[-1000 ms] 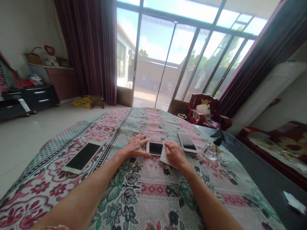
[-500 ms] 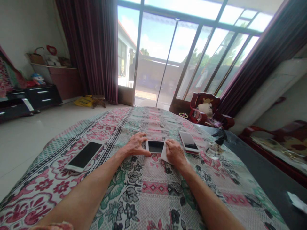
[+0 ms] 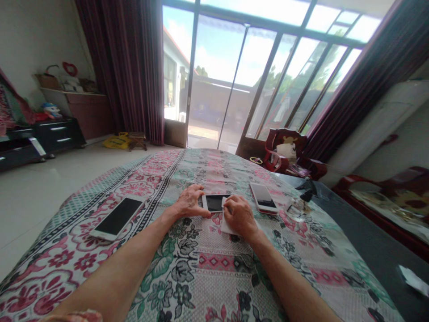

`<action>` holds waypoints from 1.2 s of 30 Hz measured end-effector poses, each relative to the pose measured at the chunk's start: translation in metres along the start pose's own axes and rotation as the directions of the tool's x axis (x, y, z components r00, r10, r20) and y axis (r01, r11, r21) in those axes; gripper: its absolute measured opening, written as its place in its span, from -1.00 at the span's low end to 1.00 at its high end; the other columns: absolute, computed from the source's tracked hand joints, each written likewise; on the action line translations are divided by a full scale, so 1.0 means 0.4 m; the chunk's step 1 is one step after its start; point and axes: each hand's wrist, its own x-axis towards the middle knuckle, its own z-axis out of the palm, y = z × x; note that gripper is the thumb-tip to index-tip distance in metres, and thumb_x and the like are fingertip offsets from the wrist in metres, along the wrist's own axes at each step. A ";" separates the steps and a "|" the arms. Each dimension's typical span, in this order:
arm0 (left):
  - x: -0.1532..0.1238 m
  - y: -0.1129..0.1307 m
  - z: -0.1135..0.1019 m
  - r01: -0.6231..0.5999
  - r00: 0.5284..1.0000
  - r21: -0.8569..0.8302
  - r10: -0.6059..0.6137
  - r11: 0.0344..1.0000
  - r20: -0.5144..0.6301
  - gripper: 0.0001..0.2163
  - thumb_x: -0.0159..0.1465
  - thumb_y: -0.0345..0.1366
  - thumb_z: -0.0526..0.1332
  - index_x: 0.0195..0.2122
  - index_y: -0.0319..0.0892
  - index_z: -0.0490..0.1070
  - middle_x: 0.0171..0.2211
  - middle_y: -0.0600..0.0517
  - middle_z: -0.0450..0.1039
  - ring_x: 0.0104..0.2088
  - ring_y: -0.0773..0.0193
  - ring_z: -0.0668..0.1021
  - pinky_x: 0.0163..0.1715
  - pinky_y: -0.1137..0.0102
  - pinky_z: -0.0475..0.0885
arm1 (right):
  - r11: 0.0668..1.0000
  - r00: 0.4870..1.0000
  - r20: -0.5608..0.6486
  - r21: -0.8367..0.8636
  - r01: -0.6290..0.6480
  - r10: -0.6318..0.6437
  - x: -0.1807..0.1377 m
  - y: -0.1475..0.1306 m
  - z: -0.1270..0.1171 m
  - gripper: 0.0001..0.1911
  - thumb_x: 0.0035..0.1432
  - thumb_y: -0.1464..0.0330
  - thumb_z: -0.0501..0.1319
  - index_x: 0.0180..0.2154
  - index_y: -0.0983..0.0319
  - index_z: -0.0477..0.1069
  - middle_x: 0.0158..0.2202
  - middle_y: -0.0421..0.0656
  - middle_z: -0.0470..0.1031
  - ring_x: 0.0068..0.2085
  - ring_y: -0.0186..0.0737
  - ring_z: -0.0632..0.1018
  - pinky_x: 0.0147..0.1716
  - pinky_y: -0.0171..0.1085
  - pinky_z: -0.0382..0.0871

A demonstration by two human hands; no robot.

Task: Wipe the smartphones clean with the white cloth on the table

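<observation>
A white smartphone [image 3: 213,203] with a dark screen lies flat on the patterned tablecloth [image 3: 214,250] in front of me. Its left end sits between the thumb and fingers of my left hand [image 3: 191,201], which grips it by the edges. My right hand [image 3: 240,215] presses a white tissue [image 3: 229,226] onto the right part of the screen and covers that end of the phone. Another white phone [image 3: 118,218] rests to the left, screen up. A third phone [image 3: 263,198] lies to the right, beyond my right hand.
A clear glass dish [image 3: 297,210] stands right of the third phone. Beyond the cloth is a dark tabletop [image 3: 355,232] with a crumpled white paper [image 3: 414,280]. A red wooden chair [image 3: 284,150] stands near the glass doors; a yellow bag [image 3: 116,141] lies on the floor.
My right hand has slid left with the tissue, from the phone's right end further over the screen. My left hand stays on the phone's left end.
</observation>
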 end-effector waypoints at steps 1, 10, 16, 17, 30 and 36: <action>0.000 0.000 -0.001 0.002 1.000 0.002 -0.002 1.000 0.005 -0.33 -0.20 0.10 0.42 -0.09 -0.18 0.46 0.17 -0.15 0.28 0.18 -0.06 0.31 0.19 0.19 0.22 | 0.997 0.998 0.010 -0.053 -0.055 0.055 0.002 0.007 -0.008 -0.86 0.14 0.44 0.15 -0.38 0.22 0.49 -0.23 -0.10 0.49 -0.13 -0.17 0.43 -0.05 -0.24 0.24; 0.000 0.004 0.000 0.033 0.999 0.001 -0.033 0.999 0.029 -0.35 -0.18 0.08 0.41 -0.08 -0.15 0.46 0.19 -0.12 0.26 0.19 -0.08 0.30 0.19 0.15 0.21 | 0.987 0.992 -0.043 0.101 0.124 -0.120 0.006 -0.042 0.003 -0.77 0.27 0.38 0.08 -0.28 0.17 0.51 -0.15 -0.12 0.49 -0.05 -0.19 0.41 0.04 -0.23 0.23; -0.005 0.009 -0.006 0.005 1.000 0.012 -0.005 1.000 0.015 -0.42 -0.12 0.01 0.39 -0.08 -0.16 0.47 0.17 -0.12 0.29 0.19 -0.06 0.31 0.20 0.19 0.21 | 0.964 0.973 0.022 0.145 0.222 -0.228 0.014 -0.068 0.036 -0.76 0.28 0.41 0.07 -0.30 0.19 0.51 -0.19 -0.16 0.51 -0.09 -0.25 0.42 0.01 -0.29 0.24; -0.005 0.010 -0.007 0.009 1.000 0.013 -0.009 1.000 0.021 -0.42 -0.12 0.01 0.39 -0.08 -0.14 0.47 0.18 -0.11 0.29 0.19 -0.05 0.31 0.20 0.19 0.21 | 0.972 0.979 0.027 0.128 0.196 -0.201 0.017 -0.061 0.037 -0.76 0.29 0.41 0.06 -0.29 0.19 0.51 -0.19 -0.15 0.51 -0.10 -0.26 0.43 0.01 -0.29 0.23; -0.002 0.013 -0.013 0.048 0.997 0.026 -0.049 0.999 0.067 -0.38 -0.12 0.06 0.38 -0.07 -0.16 0.43 0.22 -0.14 0.23 0.22 -0.07 0.28 0.19 0.15 0.19 | 0.973 0.972 -0.067 -0.032 -0.229 0.227 0.034 0.076 -0.014 -0.73 0.26 0.46 0.03 -0.23 0.28 0.51 -0.12 -0.03 0.51 -0.03 -0.17 0.44 0.06 -0.27 0.22; -0.001 -0.001 -0.001 0.028 0.997 0.018 -0.029 0.999 0.066 -0.37 -0.12 0.07 0.39 -0.04 -0.13 0.43 0.22 -0.11 0.24 0.22 -0.06 0.28 0.20 0.16 0.18 | 0.987 0.992 -0.108 0.134 0.086 -0.072 0.042 -0.002 0.008 -0.74 0.30 0.41 0.03 -0.20 0.20 0.50 -0.10 -0.11 0.50 -0.01 -0.20 0.42 0.10 -0.24 0.23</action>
